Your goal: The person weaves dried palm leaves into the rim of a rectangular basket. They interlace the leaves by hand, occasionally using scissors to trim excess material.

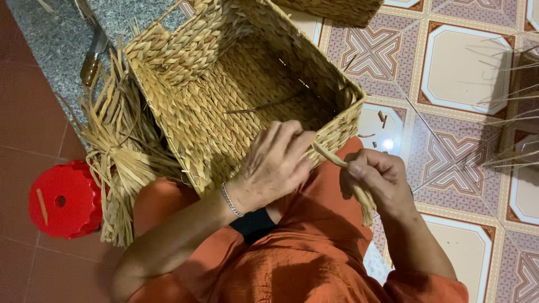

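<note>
Square woven basket (241,84) tilted on lap, open mouth facing camera, near rim resting against orange-clad knees (303,252). Left hand (273,168) laid over near rim, fingers curled onto weave, thumb side toward the strand; gripping rim edge, not flat open. Silver bracelet (231,200) at left wrist. Right hand (377,178) closed around a twisted straw strand (331,157), pinched between thumb and fingers; strand running from basket's rim corner through fist, frayed end sticking out below. Bundle of loose dried straw (120,151) on floor just left of basket, touching its side. Red plastic stool (64,199) beside bundle. Patterned floor tiles (460,67) at right, a few straw scraps scattered there.
</note>
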